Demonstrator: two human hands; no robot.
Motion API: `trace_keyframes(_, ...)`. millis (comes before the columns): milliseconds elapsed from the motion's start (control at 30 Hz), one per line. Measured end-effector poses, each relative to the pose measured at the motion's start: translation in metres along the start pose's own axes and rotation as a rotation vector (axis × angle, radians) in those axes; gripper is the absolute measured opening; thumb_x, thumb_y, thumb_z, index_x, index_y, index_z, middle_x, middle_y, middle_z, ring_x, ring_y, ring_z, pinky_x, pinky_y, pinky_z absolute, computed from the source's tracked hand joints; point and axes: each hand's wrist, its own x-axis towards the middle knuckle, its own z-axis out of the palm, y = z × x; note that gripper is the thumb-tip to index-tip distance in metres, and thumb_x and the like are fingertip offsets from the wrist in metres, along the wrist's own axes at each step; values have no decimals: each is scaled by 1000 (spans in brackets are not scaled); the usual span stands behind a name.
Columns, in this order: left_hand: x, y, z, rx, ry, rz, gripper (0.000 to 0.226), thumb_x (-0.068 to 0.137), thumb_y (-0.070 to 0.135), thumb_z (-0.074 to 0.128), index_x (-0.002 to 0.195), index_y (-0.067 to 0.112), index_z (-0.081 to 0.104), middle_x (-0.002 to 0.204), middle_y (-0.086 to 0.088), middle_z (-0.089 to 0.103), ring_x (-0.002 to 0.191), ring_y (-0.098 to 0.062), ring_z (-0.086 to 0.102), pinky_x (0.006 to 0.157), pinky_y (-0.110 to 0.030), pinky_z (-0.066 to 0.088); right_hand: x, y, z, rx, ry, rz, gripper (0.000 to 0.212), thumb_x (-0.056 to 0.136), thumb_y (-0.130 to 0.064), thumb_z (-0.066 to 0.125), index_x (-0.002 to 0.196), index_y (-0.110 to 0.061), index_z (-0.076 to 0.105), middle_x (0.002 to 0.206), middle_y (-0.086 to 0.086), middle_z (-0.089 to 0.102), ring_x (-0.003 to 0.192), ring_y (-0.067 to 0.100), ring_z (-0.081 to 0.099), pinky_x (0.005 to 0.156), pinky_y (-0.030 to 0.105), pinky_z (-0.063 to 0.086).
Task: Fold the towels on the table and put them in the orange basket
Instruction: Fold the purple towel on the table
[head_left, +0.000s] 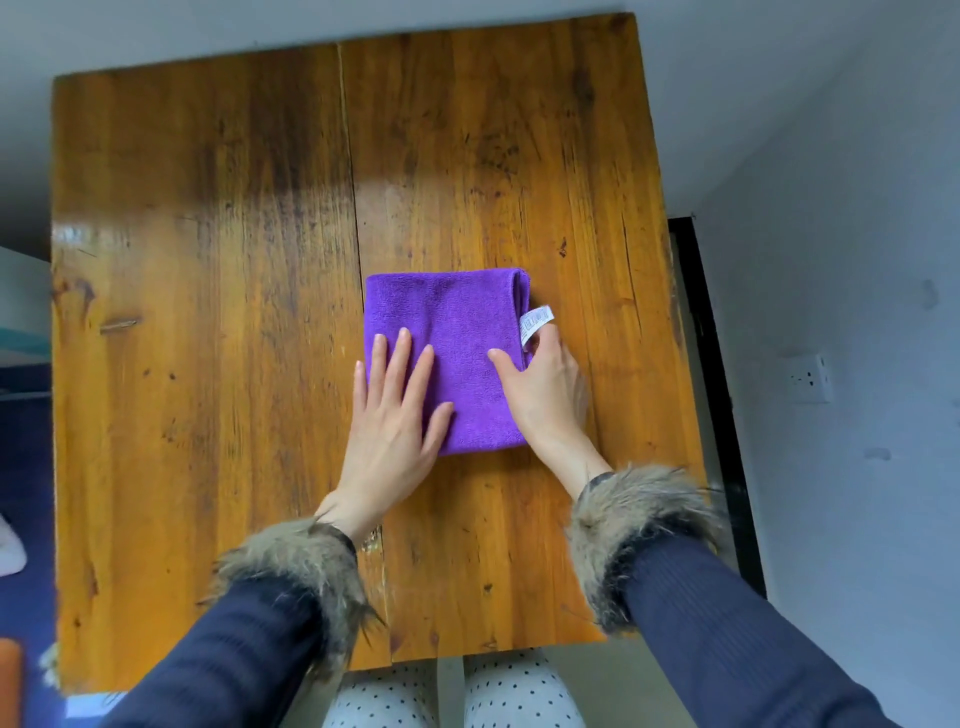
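Clearly the soft, light purple towel lies folded under the flat left hand, while the right hand fingers pinch its edge, the best hold.

A wooden table is seen from above, its broad left half and far end left bare and open to passage from any side. The only obstacle on the surface is a folded purple towel, laid flat just right of centre, its white label projecting at the right edge. The near left part of the towel is covered by the left hand, laid flat; its right edge is taken up by the right hand. A narrow strip of bare wood is left between towel and right table edge. Beyond that edge, room is closed off by a grey wall.
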Motion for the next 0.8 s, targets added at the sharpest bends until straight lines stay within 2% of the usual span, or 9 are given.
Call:
trace_keyframes(167, 5, 11, 10, 154, -66, -24, 69, 88, 57, 33, 146, 21, 26, 156, -13, 12, 145, -30, 2, 113, -54, 0, 7, -2, -3, 7, 60, -65, 27, 93, -31, 51, 106, -8, 54, 108, 9, 61, 99, 31, 56, 69, 31, 32)
trace_keyframes(267, 4, 9, 12, 166, -74, -43, 73, 84, 65, 33, 147, 28, 22, 157, -11, 10, 145, -29, 2, 112, -56, 1, 10, 2, -3, 81, 49, -120, 22, 94, -27, 49, 102, -8, 55, 104, 8, 60, 94, 27, 55, 69, 33, 35)
trace_keyframes(400, 5, 7, 14, 211, -73, -36, 76, 82, 69, 31, 147, 32, 21, 157, -9, 12, 145, -30, 5, 111, -60, 4, 19, 13, 3, 259, 33, 22, 14, 93, -21, 49, 88, -11, 59, 92, 10, 59, 85, 26, 52, 73, 33, 36)
trace_keyframes(433, 6, 8, 13, 220, -65, -32, 75, 82, 69, 31, 147, 31, 21, 157, -9, 14, 144, -30, 6, 111, -60, 3, 22, 13, 2, 307, 48, 65, 11, 92, -19, 50, 88, -13, 59, 89, 8, 58, 85, 25, 51, 75, 33, 37)
trace_keyframes(500, 9, 10, 10, 220, -40, -13, 72, 84, 66, 31, 147, 30, 22, 156, -6, 16, 144, -31, 7, 110, -60, -2, 24, 12, -1, 332, 103, 95, 15, 91, -18, 51, 104, -13, 58, 89, 3, 55, 88, 20, 50, 78, 28, 34)
trace_keyframes(567, 15, 11, 7, 222, -4, 29, 65, 88, 59, 32, 146, 29, 25, 156, -6, 18, 144, -31, 9, 109, -60, -3, 21, 9, -5, 295, 210, 13, 26, 90, -18, 54, 115, -10, 53, 92, 2, 50, 86, 16, 47, 74, 19, 29)
trace_keyframes(633, 24, 8, 4, 223, 38, 59, 59, 92, 51, 33, 145, 27, 28, 155, -8, 20, 143, -32, 12, 109, -62, 0, 18, 4, -8, 273, 293, -124, 22, 89, -15, 55, 109, -9, 55, 92, 0, 46, 83, 19, 49, 75, 21, 32)
trace_keyframes(733, 44, 1, 0, 232, 77, 62, 57, 93, 45, 34, 145, 23, 30, 154, -11, 22, 143, -33, 15, 110, -63, 5, 24, -2, -6, 234, 230, -198, 14, 89, -18, 56, 99, -8, 60, 86, -2, 50, 86, 24, 54, 77, 24, 34)
trace_keyframes(800, 55, -4, -1, 249, 70, 73, 58, 92, 47, 35, 145, 22, 30, 154, -12, 22, 143, -34, 15, 110, -62, 5, 30, -5, -2, 173, 142, -185, 19, 91, -25, 56, 99, -8, 61, 87, 1, 54, 89, 24, 55, 75, 24, 33)
